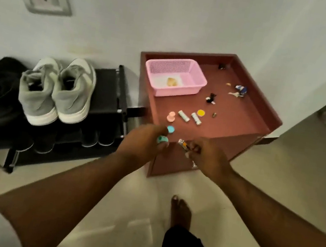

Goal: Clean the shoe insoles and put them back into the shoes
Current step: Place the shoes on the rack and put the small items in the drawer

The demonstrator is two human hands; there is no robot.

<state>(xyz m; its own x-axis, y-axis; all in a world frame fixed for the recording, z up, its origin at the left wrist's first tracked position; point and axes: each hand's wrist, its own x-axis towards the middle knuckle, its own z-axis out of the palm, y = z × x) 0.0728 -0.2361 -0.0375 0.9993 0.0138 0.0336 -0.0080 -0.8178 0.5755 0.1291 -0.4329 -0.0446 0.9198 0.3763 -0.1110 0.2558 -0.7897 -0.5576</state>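
Head view: no legible writing/brands. Left hand (146, 142) pinches teal cap (162, 139); right hand (206, 156) pinches small orange item (183, 143) at cabinet (241, 140) edge. Grey shoes (57, 90) on rack (109, 92), far left.

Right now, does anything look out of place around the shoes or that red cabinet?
Yes. Small items lie scattered loose on the red cabinet top beside the pink basket instead of in it. Both hands are busy there: the left hand holds a teal piece, the right hand pinches something small. The grey shoes sit untouched.
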